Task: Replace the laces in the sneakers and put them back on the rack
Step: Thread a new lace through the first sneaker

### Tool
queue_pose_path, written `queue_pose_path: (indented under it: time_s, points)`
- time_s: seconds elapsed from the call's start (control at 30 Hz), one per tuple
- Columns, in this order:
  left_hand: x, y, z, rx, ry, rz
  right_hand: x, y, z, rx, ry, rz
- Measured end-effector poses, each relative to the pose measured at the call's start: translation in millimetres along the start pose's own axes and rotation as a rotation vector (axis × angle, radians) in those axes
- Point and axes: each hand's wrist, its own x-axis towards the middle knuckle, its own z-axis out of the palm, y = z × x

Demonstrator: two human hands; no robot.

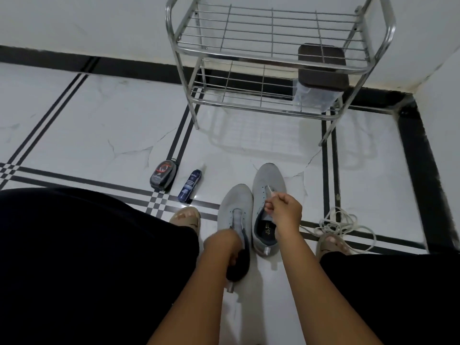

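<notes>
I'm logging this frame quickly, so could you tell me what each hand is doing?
Left hand: grips the left sneaker at its opening.
Right hand: pinches the lace end over the right sneaker.

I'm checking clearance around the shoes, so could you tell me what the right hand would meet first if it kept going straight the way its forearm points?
Probably the toe of the right-hand grey knit sneaker, which lies just beyond the right hand; depth is unclear, so the hand might pass above it.

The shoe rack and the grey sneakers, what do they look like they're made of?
Shoe rack: bare metal, likely chromed or stainless steel, judging by shiny tubes and thin wire shelves. Grey sneakers: soft matte fabric, probably knit or canvas, with punched lace holes; the exact weave is too blurred to tell.
</notes>
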Motion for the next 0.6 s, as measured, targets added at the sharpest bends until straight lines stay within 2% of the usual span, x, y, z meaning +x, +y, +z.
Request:
queue_pose_path:
  time_s: [0.1,0.17,0.3,0.5,0.6]
  points:
    - [13.8,-9.6,-21.3,-0.139,0.393,-0.026,1.1,-3.2,15.1,0.091,0.001,0.020]
    - [21.1,-10.8,-21.0,-0.203,0.535,-0.011,2.7,-4.0,28.8,0.092,-0.026,0.025]
    - [42.7,-8.6,-8.6,-0.312,0.513,0.042,7.1,21.8,42.2,-0.168,-0.103,-0.055]
    - [59.0,-1.9,-7.2,-0.404,0.569,0.009,18.8,55.6,40.0,-0.473,-0.138,-0.141]
    - [66.2,3.2,-2.7,-0.398,0.580,-0.010,24.0,60.7,47.6,-0.645,-0.178,-0.274]
